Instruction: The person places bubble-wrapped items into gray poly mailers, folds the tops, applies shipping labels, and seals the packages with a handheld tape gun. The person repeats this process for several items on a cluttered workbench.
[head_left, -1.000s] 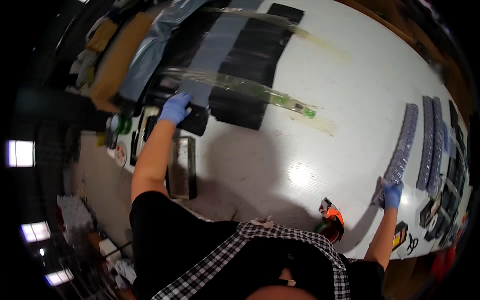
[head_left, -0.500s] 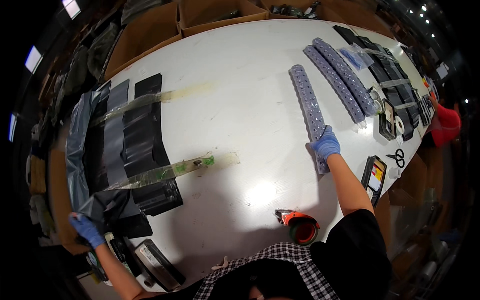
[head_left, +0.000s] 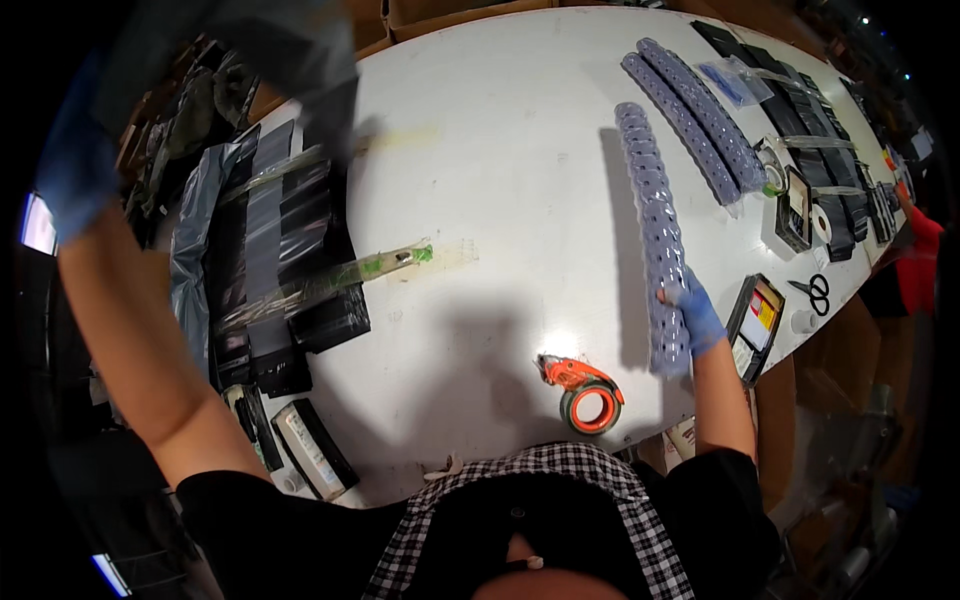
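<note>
My right hand (head_left: pixel 700 312), in a blue glove, is wrapped round the lower part of a long lilac see-through rolled mat (head_left: pixel 652 210) with a dimpled surface. The roll is tilted up off the table. High at the left, my gloved left hand (head_left: pixel 78 150) is raised and smeared by motion. From it a dark grey plastic bag (head_left: pixel 290 65) swings out to the right, also blurred. Below the bag lie stacks of black and grey plastic bags (head_left: pixel 268 240), strapped down with clear tape (head_left: pixel 340 275). Two more lilac rolls (head_left: pixel 695 125) rest side by side at the far right.
An orange tape dispenser (head_left: pixel 588 398) lies near the front edge. At right are black scissors (head_left: pixel 815 292), an open black box (head_left: pixel 757 325), a tape roll (head_left: pixel 822 223) and more black bags (head_left: pixel 800 120). Another black box (head_left: pixel 312 448) stands front left; cardboard boxes (head_left: pixel 450 10) line the back.
My left hand has risen from the near left corner, pulling a dark bag off the stack. My right hand has lifted the lilac roll off the table and turned under it.
</note>
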